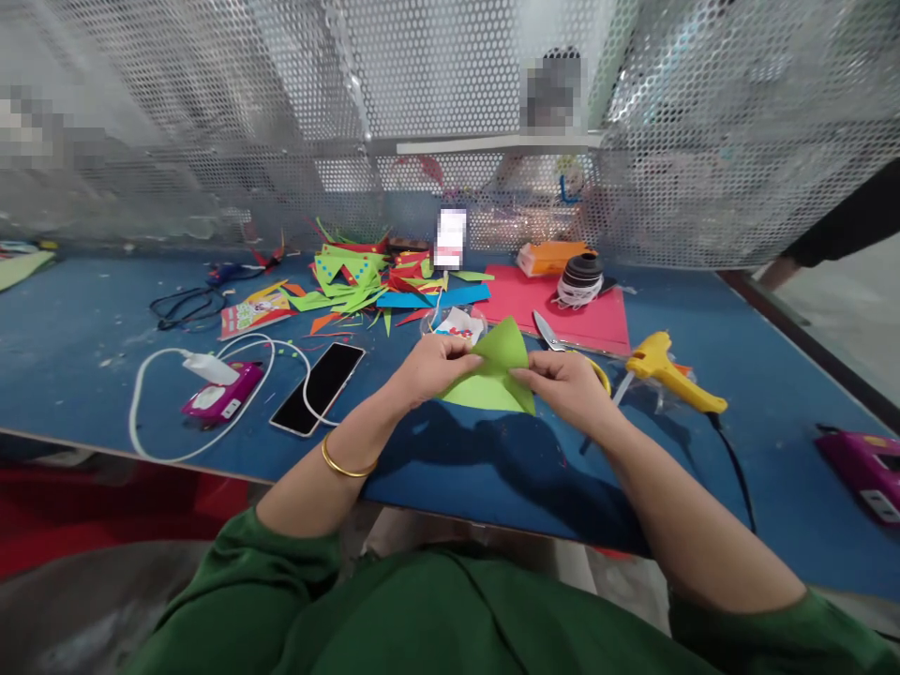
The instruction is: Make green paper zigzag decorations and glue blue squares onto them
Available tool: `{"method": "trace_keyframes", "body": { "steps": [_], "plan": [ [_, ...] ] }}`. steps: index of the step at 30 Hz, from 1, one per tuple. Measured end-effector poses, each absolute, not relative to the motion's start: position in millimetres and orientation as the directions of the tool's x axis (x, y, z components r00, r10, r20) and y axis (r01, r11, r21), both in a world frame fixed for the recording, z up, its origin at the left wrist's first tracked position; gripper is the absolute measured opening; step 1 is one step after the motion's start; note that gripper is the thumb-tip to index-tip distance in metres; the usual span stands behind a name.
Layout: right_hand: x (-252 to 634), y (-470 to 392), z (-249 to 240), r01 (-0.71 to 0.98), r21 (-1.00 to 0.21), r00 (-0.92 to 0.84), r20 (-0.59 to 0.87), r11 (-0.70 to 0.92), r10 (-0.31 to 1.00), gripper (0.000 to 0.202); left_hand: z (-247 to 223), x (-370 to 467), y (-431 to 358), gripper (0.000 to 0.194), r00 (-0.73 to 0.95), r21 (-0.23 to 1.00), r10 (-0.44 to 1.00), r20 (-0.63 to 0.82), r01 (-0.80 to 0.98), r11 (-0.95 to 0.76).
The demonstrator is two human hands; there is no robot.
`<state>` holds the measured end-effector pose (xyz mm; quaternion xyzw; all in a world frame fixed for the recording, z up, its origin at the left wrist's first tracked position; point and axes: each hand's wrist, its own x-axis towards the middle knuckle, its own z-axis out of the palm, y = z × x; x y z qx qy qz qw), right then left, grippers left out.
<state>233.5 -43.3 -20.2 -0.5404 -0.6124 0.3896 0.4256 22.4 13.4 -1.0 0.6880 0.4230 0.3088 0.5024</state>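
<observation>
A sheet of light green paper [492, 389] is held above the blue table by both hands, with its upper part bent over into a peak. My left hand [440, 366] pinches its left side between thumb and fingers. On the right side, my right hand [562, 380] grips the paper the same way. Scissors with a yellow handle [549, 333] lie partly hidden behind my right hand. Just beyond the green paper is a small white printed piece [460, 323].
A yellow glue gun [671, 375] lies right of my right hand, its cord running to the front edge. Red sheets [502, 298], a thread spool [580, 279] and cut paper [348, 272] lie behind. A black phone [320, 386] and purple power strip [232, 389] are left.
</observation>
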Motion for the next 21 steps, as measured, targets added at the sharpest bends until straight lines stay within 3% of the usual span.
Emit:
{"method": "trace_keyframes", "body": {
  "steps": [4,10,14,18,21],
  "plan": [
    [235.8,-40.1,-23.6,0.214,-0.976,-0.035,0.031,0.038,0.999,0.032,-1.8,18.6,14.5,0.012,0.505,0.986,0.861,-0.065,0.167,-0.023],
    [235.1,-41.4,-21.4,0.121,-0.992,-0.034,-0.046,-0.042,0.998,0.032,-4.0,16.3,12.0,0.016,0.417,0.992,0.902,-0.114,0.091,0.084],
    [233.4,-41.7,-22.0,0.106,-0.994,-0.009,-0.037,-0.035,0.999,0.033,-5.9,14.1,13.7,0.032,0.412,0.987,0.898,-0.154,0.020,0.160],
    [232.6,-40.7,-24.5,0.107,-0.994,0.048,0.015,0.010,0.999,0.035,-13.9,13.4,11.6,0.026,0.465,0.939,0.852,-0.240,-0.111,0.326],
    [229.2,-41.6,-25.5,0.146,-0.988,0.062,0.056,0.046,0.997,0.032,-22.0,18.3,2.2,0.035,0.489,0.936,0.843,-0.224,-0.132,0.326]
  ]
}}
